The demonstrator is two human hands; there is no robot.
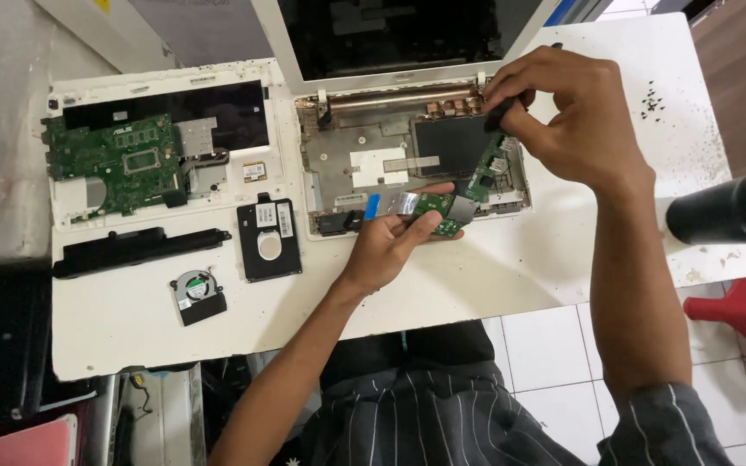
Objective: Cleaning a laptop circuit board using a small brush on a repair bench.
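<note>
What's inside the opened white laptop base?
Inside the laptop base: bare metal frame, a dark rectangular panel, a small green board and a copper hinge bar. The right hand and left hand cover the rest.

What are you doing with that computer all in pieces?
A person sits at a white table with an opened laptop. The left hand holds a small green circuit board at the laptop's front edge. The right hand grips a dark tool over its inside. A motherboard, fan and hard drive lie to the left.
</note>
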